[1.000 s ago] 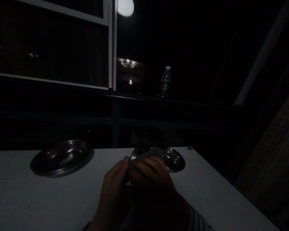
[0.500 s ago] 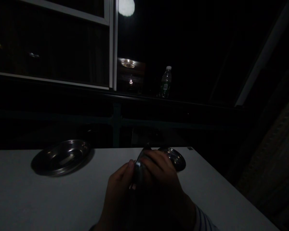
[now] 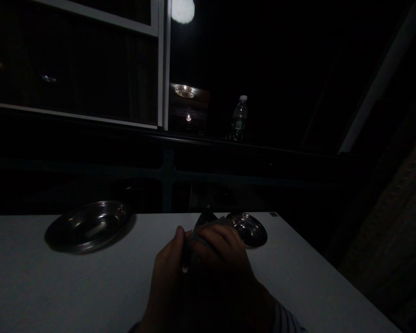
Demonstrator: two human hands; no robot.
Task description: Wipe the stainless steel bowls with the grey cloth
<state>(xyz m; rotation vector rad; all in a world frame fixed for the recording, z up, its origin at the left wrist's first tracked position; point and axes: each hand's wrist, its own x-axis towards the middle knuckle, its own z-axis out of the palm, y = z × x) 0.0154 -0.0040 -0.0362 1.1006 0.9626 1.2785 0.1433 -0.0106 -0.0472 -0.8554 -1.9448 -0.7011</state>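
Note:
Close together over the near middle of the table, my left hand [image 3: 168,266] and my right hand [image 3: 223,254] are both closed around a dark, smooth object [image 3: 205,216]. Its tip points away from me, above my fingers; the rest is covered by my hands and by shadow, so its kind is unclear. My left thumb lies along its left side. Under and around my right fingers shows a thin grey piece that looks like cloth [image 3: 224,220]. Just beyond my right hand sits a small shiny metal dish [image 3: 251,230].
On the left of the white table [image 3: 90,286] stands a wide, round metal dish [image 3: 88,226]. A clear plastic bottle [image 3: 239,118] with a white cap and green label is on the window ledge [image 3: 194,137]. A patterned curtain [image 3: 395,222] hangs at the right. The room is dark.
My right hand has shifted slightly left and over the dark object, and more of the grey cloth-like piece shows. My left thumb has moved a little left. The dishes and bottle stay put.

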